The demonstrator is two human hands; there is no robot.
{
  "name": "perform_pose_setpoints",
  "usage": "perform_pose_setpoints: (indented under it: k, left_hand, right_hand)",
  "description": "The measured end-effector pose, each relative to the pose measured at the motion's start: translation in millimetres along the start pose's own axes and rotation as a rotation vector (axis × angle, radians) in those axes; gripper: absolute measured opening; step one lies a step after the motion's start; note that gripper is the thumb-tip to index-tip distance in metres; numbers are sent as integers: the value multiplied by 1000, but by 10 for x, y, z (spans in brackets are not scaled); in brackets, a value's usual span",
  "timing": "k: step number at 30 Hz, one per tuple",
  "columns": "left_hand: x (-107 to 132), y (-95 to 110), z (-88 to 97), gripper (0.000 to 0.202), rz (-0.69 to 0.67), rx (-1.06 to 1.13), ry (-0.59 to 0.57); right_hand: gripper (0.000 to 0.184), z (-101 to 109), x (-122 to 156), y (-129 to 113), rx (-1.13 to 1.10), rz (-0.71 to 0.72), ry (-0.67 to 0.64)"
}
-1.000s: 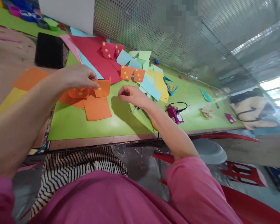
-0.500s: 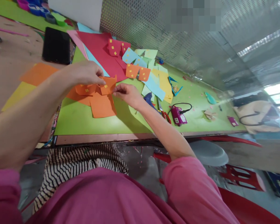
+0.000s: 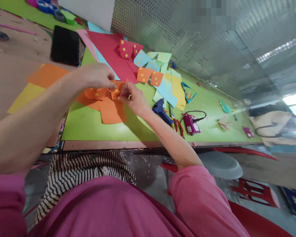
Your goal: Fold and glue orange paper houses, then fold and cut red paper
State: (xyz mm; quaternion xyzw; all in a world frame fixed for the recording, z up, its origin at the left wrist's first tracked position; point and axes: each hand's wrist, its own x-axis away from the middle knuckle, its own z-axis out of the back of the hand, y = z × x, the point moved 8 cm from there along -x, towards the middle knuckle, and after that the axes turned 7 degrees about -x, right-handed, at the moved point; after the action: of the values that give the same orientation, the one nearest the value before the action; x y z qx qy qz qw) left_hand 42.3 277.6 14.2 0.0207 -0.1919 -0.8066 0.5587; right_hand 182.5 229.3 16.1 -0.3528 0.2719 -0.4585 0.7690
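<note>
My left hand [image 3: 102, 75] is closed on the top edge of an orange paper cut-out [image 3: 96, 94] with small yellow squares on it. At the cut-out's right part, my right hand [image 3: 134, 98] has thumb and finger pinched together over the paper; whatever small thing sits in the pinch is too small to make out. An orange paper sheet [image 3: 112, 113] lies just below, flat on the green mat [image 3: 84, 128]. Finished-looking dotted cut-outs lie behind: a red one [image 3: 125, 50], a light blue one [image 3: 142, 59] and an orange one [image 3: 144, 75].
To the right are a blue glue gun [image 3: 160, 108], red-handled scissors [image 3: 180, 127] and a purple box with a black cable [image 3: 191, 123]. A black tablet [image 3: 65, 45] lies at the left. Large red paper [image 3: 103, 49] and yellow paper [image 3: 178, 90] are behind. A mesh partition [image 3: 158, 28] borders the table.
My right hand has shifted up and over the right part of the orange cut-out, its fingers now curled above it. The left hand keeps its hold. The whole view has shifted slightly.
</note>
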Motion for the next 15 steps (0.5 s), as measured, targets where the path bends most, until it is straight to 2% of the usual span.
perform_pose_setpoints:
  k: [9, 15]
  left_hand:
    - [-28, -35, -26, 31, -40, 30, 16]
    - [11, 6, -4, 30, -15, 25, -2]
  right_hand:
    - [32, 21, 15, 5, 151, 113, 89]
    - [13, 74, 49, 89, 198, 143, 81]
